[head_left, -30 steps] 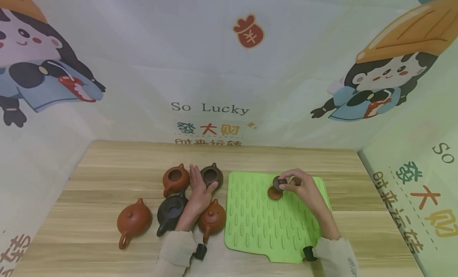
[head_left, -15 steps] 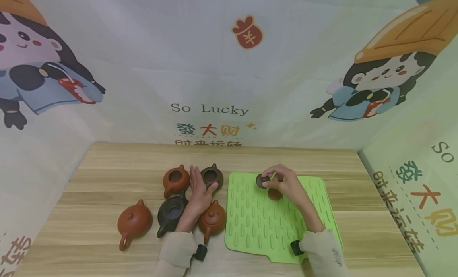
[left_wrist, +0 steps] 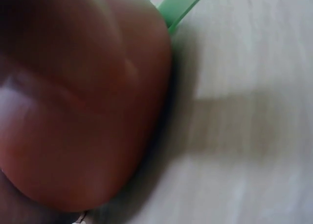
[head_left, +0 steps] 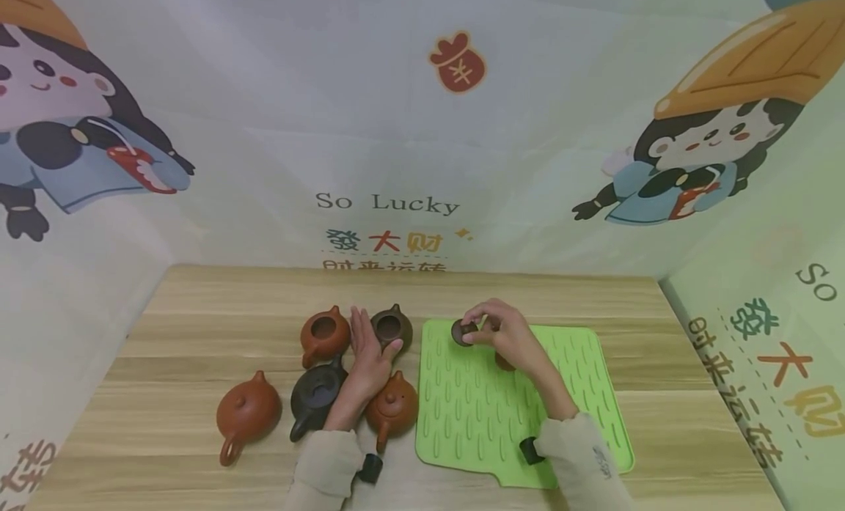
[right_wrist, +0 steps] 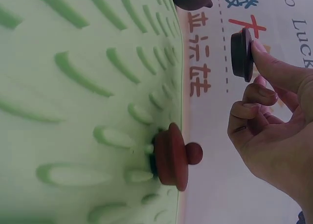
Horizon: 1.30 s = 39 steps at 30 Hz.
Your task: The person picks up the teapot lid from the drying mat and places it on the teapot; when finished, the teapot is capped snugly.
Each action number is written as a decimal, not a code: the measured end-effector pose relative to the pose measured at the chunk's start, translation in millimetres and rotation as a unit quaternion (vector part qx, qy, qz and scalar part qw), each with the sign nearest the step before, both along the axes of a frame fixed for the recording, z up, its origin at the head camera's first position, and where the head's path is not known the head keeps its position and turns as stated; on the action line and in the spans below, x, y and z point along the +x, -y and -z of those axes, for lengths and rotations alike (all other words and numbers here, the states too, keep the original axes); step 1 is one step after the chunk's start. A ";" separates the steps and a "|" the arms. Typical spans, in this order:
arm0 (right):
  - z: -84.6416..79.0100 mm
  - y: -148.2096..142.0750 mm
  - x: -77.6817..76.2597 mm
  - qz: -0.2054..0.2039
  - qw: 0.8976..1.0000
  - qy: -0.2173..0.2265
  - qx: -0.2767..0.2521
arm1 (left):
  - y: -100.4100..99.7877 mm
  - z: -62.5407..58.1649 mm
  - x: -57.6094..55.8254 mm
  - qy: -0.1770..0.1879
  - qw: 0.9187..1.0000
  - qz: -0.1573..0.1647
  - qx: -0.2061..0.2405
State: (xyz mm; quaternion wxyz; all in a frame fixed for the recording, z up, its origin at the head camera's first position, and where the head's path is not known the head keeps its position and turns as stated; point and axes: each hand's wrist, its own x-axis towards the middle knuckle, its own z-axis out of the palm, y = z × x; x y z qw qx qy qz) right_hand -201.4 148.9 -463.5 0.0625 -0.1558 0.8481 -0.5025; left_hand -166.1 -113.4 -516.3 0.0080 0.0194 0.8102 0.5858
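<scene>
My right hand [head_left: 515, 339] pinches a dark brown teapot lid [head_left: 463, 333] by its knob, holding it above the green mat. In the right wrist view the lid [right_wrist: 242, 55] hangs clear of the mat. A red-brown lid [right_wrist: 172, 158] sits on the mat [head_left: 462, 423], partly hidden by my right hand in the head view. My left hand [head_left: 368, 364] lies with straight fingers along the left side of a lidless dark brown teapot [head_left: 400, 340], its thumb at the front of it. Left of the fingers stands a lidless red-brown teapot [head_left: 323, 335].
A black teapot [head_left: 313, 394] sits partly under my left forearm. To its right is a lidded orange-brown teapot [head_left: 394, 416], close to the mat's edge. Another lidded red-brown teapot [head_left: 249, 408] stands farther left on the wooden table [head_left: 165, 350]. Printed cloth hangs behind.
My right hand has carried the dark lid leftward, from above the red-brown lid toward the mat's left edge. My left hand stays beside the dark teapot.
</scene>
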 end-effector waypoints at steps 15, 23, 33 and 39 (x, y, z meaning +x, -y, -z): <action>-0.2 44.2 -10.7 -0.045 0.999 -0.022 -0.009 | 0.8 3.4 0.5 -0.010 1.000 -0.002 -0.007; 3.7 65.9 -14.4 -0.057 0.998 -0.027 -0.012 | 1.1 2.5 1.2 -0.004 1.000 0.001 -0.001; 4.3 86.0 -20.8 -0.067 0.997 -0.031 -0.005 | 0.9 -1.7 3.9 -0.009 1.000 0.000 -0.004; 5.0 97.2 -26.1 -0.072 0.996 -0.042 0.005 | 0.6 -1.9 2.1 -0.004 1.000 0.002 -0.007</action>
